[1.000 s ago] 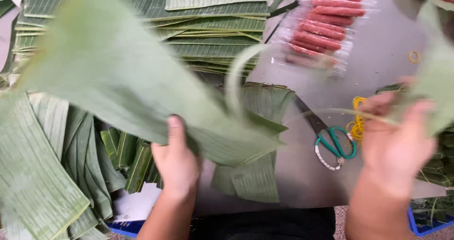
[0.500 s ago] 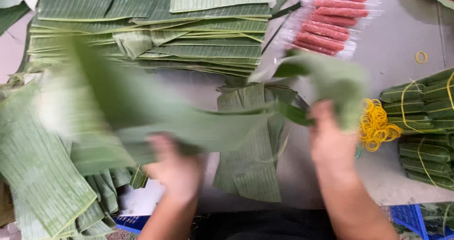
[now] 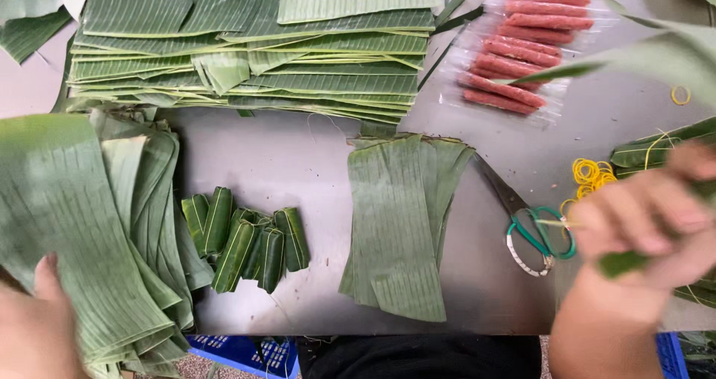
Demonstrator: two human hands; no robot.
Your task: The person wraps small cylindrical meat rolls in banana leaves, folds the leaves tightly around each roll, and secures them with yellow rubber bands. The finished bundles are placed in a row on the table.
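Several wrapped green bundles (image 3: pixel 250 245) lie finished mid-tabletop, sausages (image 3: pixel 522 51) remain unwrapped, while the right hand (image 3: pixel 649 215) pinches a leaf strip (image 3: pixel 641 58) and the left hand (image 3: pixel 33 327) presses stacked leaves (image 3: pixel 67 222).

ribbed matt leaf strips (image 3: pixel 395 222) on smooth grey tabletop (image 3: pixel 291 163).

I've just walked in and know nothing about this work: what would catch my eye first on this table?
Green everywhere: a big stack of cut banana leaves along the far edge. In the middle, small wrapped leaf parcels lie in a cluster. At the far right, pink sausages in clear wrap stand out, with yellow rubber bands nearer.
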